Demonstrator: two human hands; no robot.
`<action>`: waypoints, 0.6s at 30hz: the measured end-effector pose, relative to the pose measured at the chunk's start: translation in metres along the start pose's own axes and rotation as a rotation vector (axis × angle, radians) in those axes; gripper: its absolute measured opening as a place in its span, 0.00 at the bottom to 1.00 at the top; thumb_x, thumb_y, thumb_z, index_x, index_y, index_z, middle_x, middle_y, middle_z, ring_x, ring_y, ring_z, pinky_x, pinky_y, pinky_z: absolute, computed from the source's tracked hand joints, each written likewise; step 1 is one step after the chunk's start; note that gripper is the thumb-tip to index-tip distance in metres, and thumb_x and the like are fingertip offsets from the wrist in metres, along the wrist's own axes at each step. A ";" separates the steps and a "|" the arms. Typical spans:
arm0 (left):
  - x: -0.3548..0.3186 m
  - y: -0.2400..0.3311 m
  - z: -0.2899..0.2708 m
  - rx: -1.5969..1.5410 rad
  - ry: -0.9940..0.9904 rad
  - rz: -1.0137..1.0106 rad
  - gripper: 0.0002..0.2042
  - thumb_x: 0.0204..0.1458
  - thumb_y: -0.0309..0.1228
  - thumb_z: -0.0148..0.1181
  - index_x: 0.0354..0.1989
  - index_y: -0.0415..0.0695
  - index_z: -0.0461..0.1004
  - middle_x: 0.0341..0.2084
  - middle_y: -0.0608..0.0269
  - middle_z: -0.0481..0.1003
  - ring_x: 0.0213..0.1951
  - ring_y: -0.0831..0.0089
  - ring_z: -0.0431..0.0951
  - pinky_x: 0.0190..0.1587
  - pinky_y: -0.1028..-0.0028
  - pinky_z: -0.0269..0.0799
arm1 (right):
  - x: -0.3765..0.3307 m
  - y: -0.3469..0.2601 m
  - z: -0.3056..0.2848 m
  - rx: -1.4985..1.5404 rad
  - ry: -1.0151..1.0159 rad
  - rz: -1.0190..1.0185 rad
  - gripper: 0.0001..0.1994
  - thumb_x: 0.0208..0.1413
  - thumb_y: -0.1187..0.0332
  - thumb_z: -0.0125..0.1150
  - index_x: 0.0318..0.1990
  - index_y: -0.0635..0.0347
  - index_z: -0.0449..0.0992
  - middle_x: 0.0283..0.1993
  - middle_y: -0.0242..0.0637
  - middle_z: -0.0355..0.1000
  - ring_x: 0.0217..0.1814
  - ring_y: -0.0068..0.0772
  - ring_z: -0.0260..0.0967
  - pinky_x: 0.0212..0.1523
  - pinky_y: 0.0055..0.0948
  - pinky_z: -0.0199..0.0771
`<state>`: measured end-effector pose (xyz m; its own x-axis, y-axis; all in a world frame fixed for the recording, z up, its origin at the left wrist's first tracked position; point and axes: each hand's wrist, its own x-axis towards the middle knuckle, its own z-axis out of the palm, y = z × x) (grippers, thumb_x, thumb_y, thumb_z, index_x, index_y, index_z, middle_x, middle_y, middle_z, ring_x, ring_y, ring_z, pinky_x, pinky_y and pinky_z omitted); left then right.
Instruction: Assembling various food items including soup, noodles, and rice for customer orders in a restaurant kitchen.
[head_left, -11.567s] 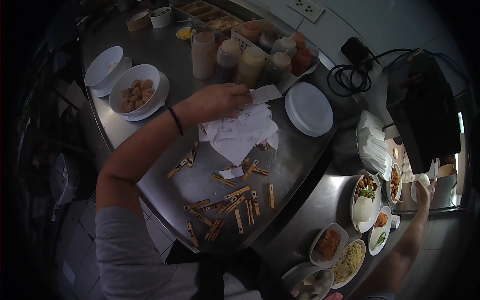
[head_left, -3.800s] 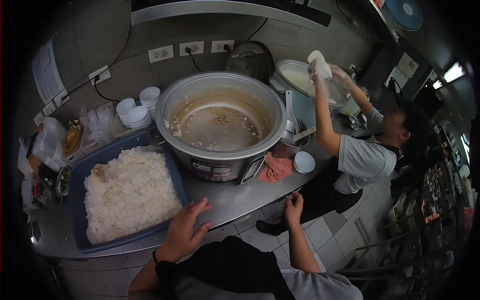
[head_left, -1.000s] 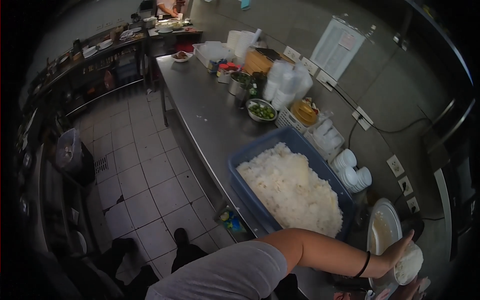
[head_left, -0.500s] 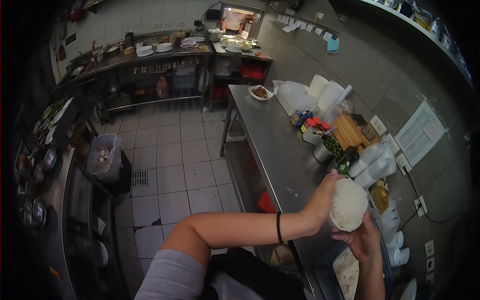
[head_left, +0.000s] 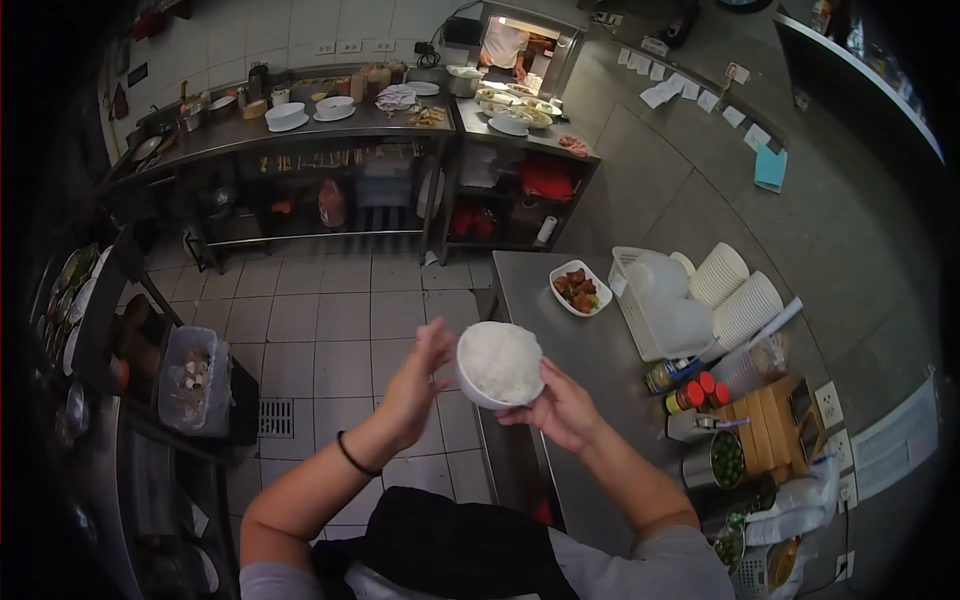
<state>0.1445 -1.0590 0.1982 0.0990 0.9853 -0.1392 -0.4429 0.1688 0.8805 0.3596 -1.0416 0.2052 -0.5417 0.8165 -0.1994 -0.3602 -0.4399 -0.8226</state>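
Note:
A white bowl (head_left: pixel 472 385) heaped with white rice (head_left: pixel 502 360) is held up in front of me, near the edge of the steel counter (head_left: pixel 525 282). My right hand (head_left: pixel 562 412) grips it from the right, with fingers under its base. Beside the bowl's left side, my left hand (head_left: pixel 412 392) is open and looks apart from it, fingers raised and slightly blurred. On the counter's far end sits a white squarish dish (head_left: pixel 566 302) of browned food pieces.
Along the counter's right stand a white basket (head_left: pixel 640 325), stacked white cups (head_left: pixel 745 310), red-lidded jars (head_left: pixel 695 395) and a metal pot of green fruit (head_left: pixel 727 460). A lined bin (head_left: pixel 195 385) is on the left. A person (head_left: pixel 503 45) shows through the far hatch.
I have turned left, away from the tray of rice, carrying the bowl along the counter. My left hand has come off the bowl; the right one keeps it.

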 end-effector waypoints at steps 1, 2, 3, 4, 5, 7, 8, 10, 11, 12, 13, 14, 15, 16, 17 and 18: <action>0.018 0.009 -0.027 -0.021 0.059 -0.001 0.34 0.55 0.57 0.33 0.62 0.44 0.46 0.60 0.53 0.52 0.61 0.63 0.51 0.60 0.58 0.45 | 0.039 -0.006 -0.006 0.020 -0.043 0.015 0.19 0.62 0.60 0.30 0.57 0.60 0.53 0.51 0.50 0.63 0.43 0.49 0.69 0.43 0.45 0.72; 0.032 0.018 -0.057 -0.037 0.134 0.005 0.35 0.54 0.58 0.34 0.63 0.44 0.45 0.60 0.52 0.51 0.61 0.62 0.51 0.60 0.57 0.44 | 0.078 -0.013 -0.011 0.042 -0.103 0.035 0.19 0.62 0.61 0.30 0.56 0.61 0.53 0.50 0.51 0.64 0.43 0.49 0.69 0.42 0.44 0.72; 0.044 0.022 -0.094 -0.050 0.215 0.012 0.36 0.54 0.58 0.34 0.63 0.45 0.45 0.60 0.52 0.51 0.61 0.60 0.50 0.61 0.57 0.43 | 0.115 -0.021 -0.015 0.040 -0.111 0.034 0.19 0.62 0.61 0.30 0.56 0.61 0.53 0.50 0.51 0.64 0.43 0.49 0.69 0.42 0.44 0.72; 0.054 0.023 -0.133 -0.058 0.295 0.022 0.36 0.53 0.59 0.35 0.63 0.45 0.45 0.61 0.51 0.50 0.62 0.59 0.49 0.61 0.56 0.41 | 0.153 -0.027 -0.019 0.025 -0.133 0.038 0.19 0.62 0.60 0.30 0.56 0.61 0.53 0.50 0.51 0.64 0.42 0.48 0.69 0.42 0.43 0.73; 0.066 0.024 -0.171 -0.066 0.380 0.009 0.36 0.53 0.58 0.35 0.63 0.45 0.45 0.61 0.51 0.50 0.62 0.59 0.48 0.61 0.55 0.40 | 0.190 -0.033 -0.024 0.012 -0.146 0.039 0.19 0.62 0.60 0.30 0.56 0.61 0.52 0.49 0.51 0.64 0.42 0.47 0.69 0.42 0.43 0.73; 0.084 0.027 -0.240 -0.094 0.545 -0.012 0.36 0.53 0.59 0.35 0.63 0.45 0.46 0.60 0.51 0.50 0.62 0.57 0.47 0.61 0.55 0.39 | 0.254 -0.044 -0.035 0.020 -0.137 0.035 0.19 0.62 0.60 0.30 0.56 0.60 0.52 0.49 0.51 0.64 0.42 0.47 0.70 0.43 0.43 0.73; 0.104 0.036 -0.267 -0.123 0.618 -0.007 0.35 0.53 0.59 0.36 0.63 0.46 0.46 0.60 0.51 0.50 0.63 0.57 0.47 0.61 0.54 0.39 | 0.286 -0.057 -0.041 0.009 -0.128 0.032 0.19 0.62 0.60 0.30 0.56 0.60 0.52 0.48 0.51 0.65 0.41 0.47 0.70 0.43 0.42 0.73; 0.162 0.059 -0.301 -0.086 0.674 0.032 0.35 0.53 0.59 0.36 0.62 0.46 0.47 0.60 0.51 0.51 0.62 0.57 0.48 0.61 0.55 0.40 | 0.342 -0.079 -0.066 -0.004 -0.066 0.013 0.19 0.62 0.60 0.30 0.56 0.60 0.52 0.48 0.52 0.65 0.41 0.47 0.70 0.42 0.42 0.73; 0.194 0.068 -0.312 -0.053 0.730 0.066 0.35 0.53 0.59 0.36 0.62 0.47 0.49 0.60 0.51 0.52 0.62 0.58 0.49 0.61 0.56 0.41 | 0.364 -0.089 -0.082 -0.018 0.001 0.000 0.20 0.62 0.59 0.30 0.56 0.60 0.52 0.47 0.52 0.65 0.41 0.47 0.70 0.42 0.42 0.74; 0.226 0.080 -0.316 -0.040 0.721 0.048 0.35 0.53 0.59 0.36 0.62 0.47 0.49 0.60 0.51 0.52 0.62 0.58 0.49 0.61 0.56 0.41 | 0.385 -0.100 -0.097 -0.003 0.018 -0.001 0.20 0.62 0.59 0.30 0.56 0.60 0.52 0.47 0.52 0.65 0.41 0.47 0.70 0.42 0.42 0.74; 0.265 0.092 -0.317 -0.034 0.651 0.046 0.34 0.52 0.59 0.37 0.61 0.47 0.49 0.59 0.51 0.53 0.61 0.58 0.50 0.60 0.56 0.43 | 0.407 -0.114 -0.112 -0.018 0.089 -0.011 0.20 0.62 0.59 0.31 0.56 0.60 0.52 0.47 0.52 0.65 0.41 0.47 0.70 0.42 0.42 0.74; 0.307 0.105 -0.317 -0.028 0.577 0.048 0.34 0.52 0.59 0.37 0.61 0.48 0.50 0.59 0.52 0.54 0.60 0.59 0.52 0.60 0.57 0.44 | 0.429 -0.128 -0.128 -0.035 0.157 -0.025 0.20 0.62 0.59 0.31 0.56 0.60 0.52 0.46 0.53 0.65 0.40 0.47 0.70 0.42 0.42 0.74; 0.347 0.114 -0.314 -0.026 0.509 0.028 0.34 0.52 0.59 0.37 0.61 0.48 0.51 0.58 0.54 0.56 0.59 0.61 0.54 0.58 0.59 0.47 | 0.448 -0.142 -0.143 -0.043 0.238 -0.033 0.20 0.62 0.59 0.31 0.56 0.60 0.52 0.47 0.54 0.65 0.40 0.48 0.71 0.41 0.42 0.74; 0.389 0.125 -0.306 -0.013 0.486 0.014 0.34 0.52 0.59 0.37 0.61 0.48 0.51 0.58 0.54 0.56 0.59 0.61 0.54 0.58 0.59 0.47 | 0.465 -0.156 -0.161 -0.029 0.261 -0.047 0.20 0.62 0.59 0.31 0.56 0.60 0.52 0.47 0.54 0.65 0.40 0.48 0.71 0.41 0.42 0.74; 0.431 0.136 -0.297 0.006 0.418 -0.015 0.33 0.52 0.59 0.37 0.60 0.48 0.51 0.57 0.55 0.57 0.58 0.62 0.55 0.58 0.60 0.48 | 0.483 -0.172 -0.180 -0.048 0.357 -0.059 0.19 0.61 0.60 0.31 0.55 0.61 0.52 0.46 0.55 0.64 0.39 0.47 0.71 0.40 0.42 0.75; 0.472 0.146 -0.292 0.023 0.352 -0.043 0.33 0.53 0.59 0.37 0.60 0.48 0.52 0.56 0.56 0.58 0.57 0.62 0.56 0.57 0.60 0.49 | 0.502 -0.188 -0.199 -0.066 0.452 -0.069 0.18 0.61 0.61 0.32 0.54 0.62 0.53 0.45 0.55 0.64 0.38 0.47 0.70 0.39 0.41 0.75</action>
<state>-0.1337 -0.5621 0.1291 -0.1978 0.9265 -0.3202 -0.4243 0.2136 0.8800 0.3062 -0.4743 0.1541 -0.1276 0.9305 -0.3434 -0.3264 -0.3663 -0.8714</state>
